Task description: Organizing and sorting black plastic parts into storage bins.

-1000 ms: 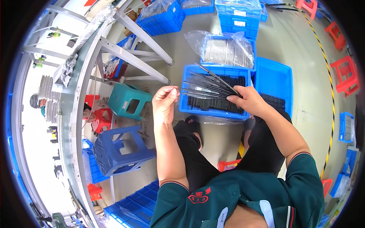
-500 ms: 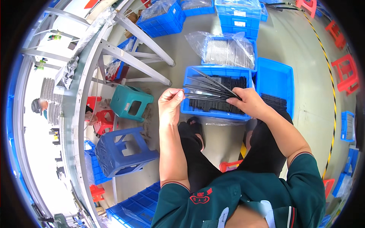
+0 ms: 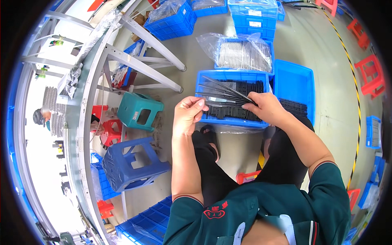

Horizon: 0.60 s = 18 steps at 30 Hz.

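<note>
Thin dark metal strips (image 3: 222, 90), long and flat, fan out from the person's right hand (image 3: 265, 107), whose fingers are closed around one end of the bunch, w/ the free ends spreading up and left over the blue plastic crate (image 3: 228, 121) on the floor in front of the knees. Left hand (image 3: 187, 115) is at the near left corner of that crate, fingers curled and pinched together right at the tip of the lowest strip in the fan; can't tell for sure whether it actually grips the tip or just touches it.

Inside the crate, under the fan, lies a dense layer of the same dark strips packed side by side, so the bulk looks to me as sitting in the crate while only a handful is in hand. The bunch is splayed, not squared up, so I'd judge the sorting or pulling-out of single pieces is midway at best.

Just right of it, a second blue crate (image 3: 295, 83) is mostly bare, w/ a small dark batch at its near end. Behind, another crate lined w/ a clear plastic bag (image 3: 243, 53) holds pale silvery strips. Teal plastic stool (image 3: 139, 109) and blue plastic stool (image 3: 130, 162) stand to the left, well apart from the hands.
</note>
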Available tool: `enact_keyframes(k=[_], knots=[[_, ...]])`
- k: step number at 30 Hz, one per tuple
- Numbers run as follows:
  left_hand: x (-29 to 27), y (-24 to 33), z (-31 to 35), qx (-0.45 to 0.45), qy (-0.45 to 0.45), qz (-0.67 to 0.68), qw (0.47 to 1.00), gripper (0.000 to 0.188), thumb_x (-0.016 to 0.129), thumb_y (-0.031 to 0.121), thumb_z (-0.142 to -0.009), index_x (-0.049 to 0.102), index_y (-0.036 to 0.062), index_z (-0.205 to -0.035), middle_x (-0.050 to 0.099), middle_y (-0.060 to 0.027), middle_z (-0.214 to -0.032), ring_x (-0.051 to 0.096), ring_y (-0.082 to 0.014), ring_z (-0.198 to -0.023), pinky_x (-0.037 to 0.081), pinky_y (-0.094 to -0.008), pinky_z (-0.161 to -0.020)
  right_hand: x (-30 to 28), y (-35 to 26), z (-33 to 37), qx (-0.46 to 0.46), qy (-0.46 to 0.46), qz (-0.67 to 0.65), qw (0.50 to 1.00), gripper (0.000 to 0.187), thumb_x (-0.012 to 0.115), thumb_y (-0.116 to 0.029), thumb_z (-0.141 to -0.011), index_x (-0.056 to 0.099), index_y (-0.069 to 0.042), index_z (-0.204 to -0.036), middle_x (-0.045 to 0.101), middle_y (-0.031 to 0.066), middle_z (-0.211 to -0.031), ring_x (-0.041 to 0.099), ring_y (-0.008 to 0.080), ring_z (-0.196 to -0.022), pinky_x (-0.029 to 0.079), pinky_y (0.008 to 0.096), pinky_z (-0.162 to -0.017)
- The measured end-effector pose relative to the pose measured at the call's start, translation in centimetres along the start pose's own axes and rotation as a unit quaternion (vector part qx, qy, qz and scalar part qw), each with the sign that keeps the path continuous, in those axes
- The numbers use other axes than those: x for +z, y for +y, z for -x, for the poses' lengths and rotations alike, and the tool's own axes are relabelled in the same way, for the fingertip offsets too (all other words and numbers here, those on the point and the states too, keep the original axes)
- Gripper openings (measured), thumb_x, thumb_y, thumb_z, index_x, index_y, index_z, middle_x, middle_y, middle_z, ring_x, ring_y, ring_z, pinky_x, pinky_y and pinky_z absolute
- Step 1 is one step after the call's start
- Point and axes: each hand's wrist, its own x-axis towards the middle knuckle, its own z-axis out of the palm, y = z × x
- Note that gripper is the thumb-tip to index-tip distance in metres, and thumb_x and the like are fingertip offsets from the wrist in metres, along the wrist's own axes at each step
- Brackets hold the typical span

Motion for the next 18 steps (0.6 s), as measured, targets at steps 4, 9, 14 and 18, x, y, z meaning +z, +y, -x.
enact_keyframes(k=[4, 9, 14, 18], knots=[[0.1, 0.0, -0.1, 0.002, 0.004, -0.026, 1.0, 0.013, 0.066, 0.007, -0.082, 0.061, -0.0023, -0.089, 0.063, -0.0114, -0.071, 0.039, -0.0048, -0.046, 0.029, -0.0182, -0.042, -0.4, -0.6, 0.0, 0.042, -0.033, -0.027, 0.998, 0.025, 0.06, -0.025, -0.086, 0.052, -0.002, -0.08, 0.054, 0.0164, -0.062, 0.058, 0.0318, -0.061, 0.045, 0.0398, -0.057], [-1.8, 0.9, -0.1, 0.054, 0.039, -0.03, 0.997, 0.016, 0.066, 0.01, -0.083, 0.061, -0.0034, -0.092, 0.063, -0.01, -0.072, 0.041, -0.0061, -0.048, 0.03, -0.0187, -0.044, -0.1, 0.3, 0.0, 0.022, -0.03, -0.044, 0.998, 0.025, 0.059, -0.023, -0.087, 0.053, -0.001, -0.079, 0.053, 0.0146, -0.059, 0.057, 0.0248, -0.054, 0.044, 0.0342, -0.051], [-1.9, 0.8, -0.4, 0.063, 0.012, -0.007, 0.998, 0.016, 0.067, 0.01, -0.082, 0.063, -0.0022, -0.091, 0.063, -0.0079, -0.071, 0.045, -0.0064, -0.052, 0.032, -0.0189, -0.047, -0.8, -0.8, 0.0, 0.076, -0.107, -0.117, 0.984, 0.03, 0.059, -0.029, -0.086, 0.057, 0.0, -0.081, 0.057, 0.019, -0.066, 0.057, 0.0349, -0.064, 0.043, 0.0408, -0.06], [-1.7, 0.7, -0.2, 0.046, 0.003, -0.011, 0.999, 0.017, 0.069, 0.011, -0.081, 0.063, -0.0016, -0.091, 0.063, -0.0077, -0.07, 0.048, -0.0071, -0.054, 0.033, -0.0187, -0.049, -0.4, -0.5, 0.0, 0.081, -0.124, -0.175, 0.973, 0.028, 0.059, -0.027, -0.086, 0.058, 0.001, -0.083, 0.055, 0.0173, -0.062, 0.054, 0.0295, -0.057, 0.042, 0.0366, -0.057]])
